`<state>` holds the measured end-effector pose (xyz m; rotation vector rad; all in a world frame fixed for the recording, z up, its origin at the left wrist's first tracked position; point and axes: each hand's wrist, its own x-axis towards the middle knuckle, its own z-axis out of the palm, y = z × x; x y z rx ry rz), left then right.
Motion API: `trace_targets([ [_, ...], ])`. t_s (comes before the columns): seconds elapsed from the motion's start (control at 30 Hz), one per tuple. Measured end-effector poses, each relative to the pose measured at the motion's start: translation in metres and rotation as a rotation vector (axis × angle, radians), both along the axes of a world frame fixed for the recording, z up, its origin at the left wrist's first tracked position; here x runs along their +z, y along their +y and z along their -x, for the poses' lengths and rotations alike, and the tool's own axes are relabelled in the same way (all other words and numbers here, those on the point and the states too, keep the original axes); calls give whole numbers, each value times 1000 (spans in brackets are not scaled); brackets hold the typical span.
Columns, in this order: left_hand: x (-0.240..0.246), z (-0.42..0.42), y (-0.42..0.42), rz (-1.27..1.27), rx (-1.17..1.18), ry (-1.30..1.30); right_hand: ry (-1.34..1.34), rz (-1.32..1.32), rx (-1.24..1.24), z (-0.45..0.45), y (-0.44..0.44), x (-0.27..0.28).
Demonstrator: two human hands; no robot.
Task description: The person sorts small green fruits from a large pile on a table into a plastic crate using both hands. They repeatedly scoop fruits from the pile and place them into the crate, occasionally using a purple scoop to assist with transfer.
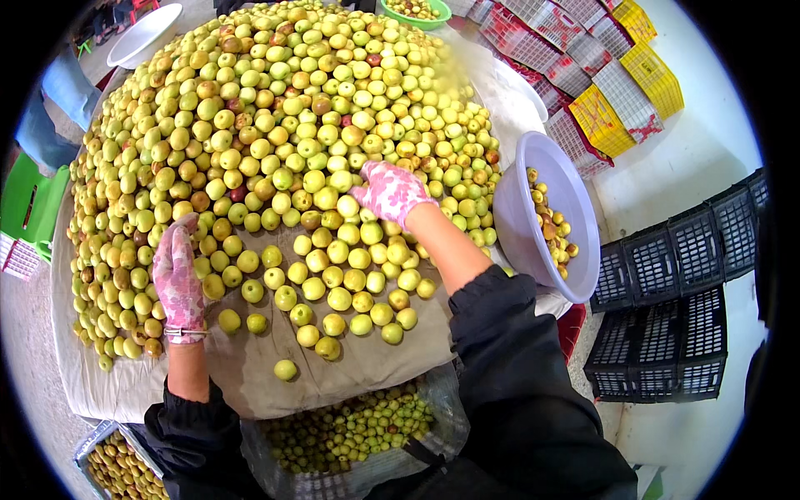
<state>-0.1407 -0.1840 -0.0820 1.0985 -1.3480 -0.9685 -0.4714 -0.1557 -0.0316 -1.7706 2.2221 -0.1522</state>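
Note:
A large heap of green-yellow jujubes (269, 119), some with brown or red patches, covers a cloth-topped table (250, 375). Both my hands wear pink and white patterned gloves. At the heap's left front, my left hand (179, 278) stands on edge against the fruit, with nothing seen in it. My right hand (392, 192) lies on the middle of the heap, fingers pointing left among the jujubes; whether it grips one is hidden. Looser jujubes (339, 299) are spread on the cloth between and below my hands.
A lilac basin (584, 206) with browner jujubes leans at the right edge. Below the front edge is a lined crate of jujubes (375, 431), another crate (122, 465) at lower left. White (147, 34) and green (417, 19) basins stand behind. Black crates (662, 350) are stacked right.

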Motion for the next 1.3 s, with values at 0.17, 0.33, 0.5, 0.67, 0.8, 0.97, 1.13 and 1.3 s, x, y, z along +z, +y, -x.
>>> trace_targets([
  [0.17,-1,2,-2,41,-49,-37,-96,110,244,-46,27,-10],
  [0.33,4,2,4,-41,-22,-6,-318,2,511,-74,35,-7],
  [0.5,3,4,0,53,-39,-82,-15,630,161,34,-6,7],
  [0.67,8,3,2,28,0,-71,178,63,-150,66,-22,-4],
  [0.8,1,6,0,33,-3,-84,-50,34,-141,66,0,3],
  [0.97,7,0,4,30,1,-79,-235,123,-88,14,0,33],
  [1.13,4,-4,0,58,4,-127,-64,433,-150,6,-48,52],
  [1.3,10,3,2,23,45,-55,200,83,-86,45,-86,19],
])
